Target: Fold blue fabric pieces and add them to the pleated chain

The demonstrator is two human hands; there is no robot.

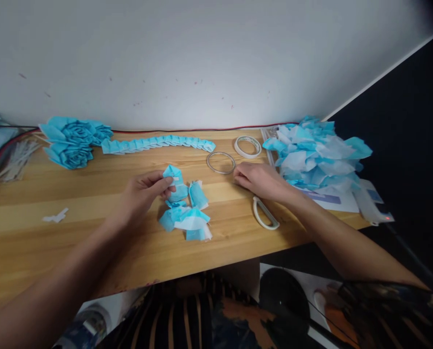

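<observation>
Between the thumb and fingers of my left hand (149,188) is a folded blue fabric petal (173,172), with a small white strip showing near the thumb. Several loose blue and white petals (192,218) lie on the table just beside and below it. My right hand (258,179) rests low over the wood with its fingers curled together; whatever they pinch, if anything, is hidden. Close to those fingertips lies a thin grey ring of tape (221,163), and behind it a wider white tape roll (248,147). A flattened tape roll (265,213) lies below my right wrist.
Along the wall runs a pleated blue strip (158,144), with blue fabric roses (76,140) at its left. A heap of blue and white petals (318,155) stands at the right. White scraps (56,215) lie at the left. A red and black cable (201,130) follows the wall.
</observation>
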